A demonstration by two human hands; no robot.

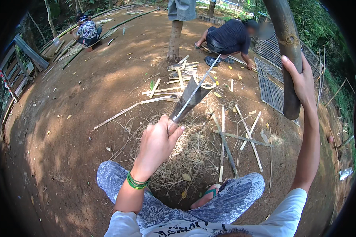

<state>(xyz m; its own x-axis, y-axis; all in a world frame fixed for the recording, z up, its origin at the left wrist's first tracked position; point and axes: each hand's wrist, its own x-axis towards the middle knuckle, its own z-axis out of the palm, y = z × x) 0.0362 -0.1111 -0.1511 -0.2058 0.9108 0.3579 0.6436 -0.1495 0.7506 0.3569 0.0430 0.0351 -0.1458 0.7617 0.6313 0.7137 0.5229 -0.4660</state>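
My left hand [158, 138], with green bands at its wrist, is closed around the handle of a large knife [197, 87]. Its narrow blade points away and up to the right. A dark, split bamboo piece [194, 98] with a pale curved rim lies along the blade; I cannot tell how deep the blade sits in it. Raised at the right, my right hand [300, 81] grips a thick dark pole [289, 51], the thumb on its near side. The pole's upper end runs out of view, and its lower end hangs below the hand.
Tangled pale shavings [186, 158] and bamboo strips [247, 134] lie before my bent legs. More split strips [182, 75] are heaped near a tree trunk [175, 39]. A person [229, 37] crouches beside slatted panels [271, 85]; another person [88, 31] squats far left by long poles.
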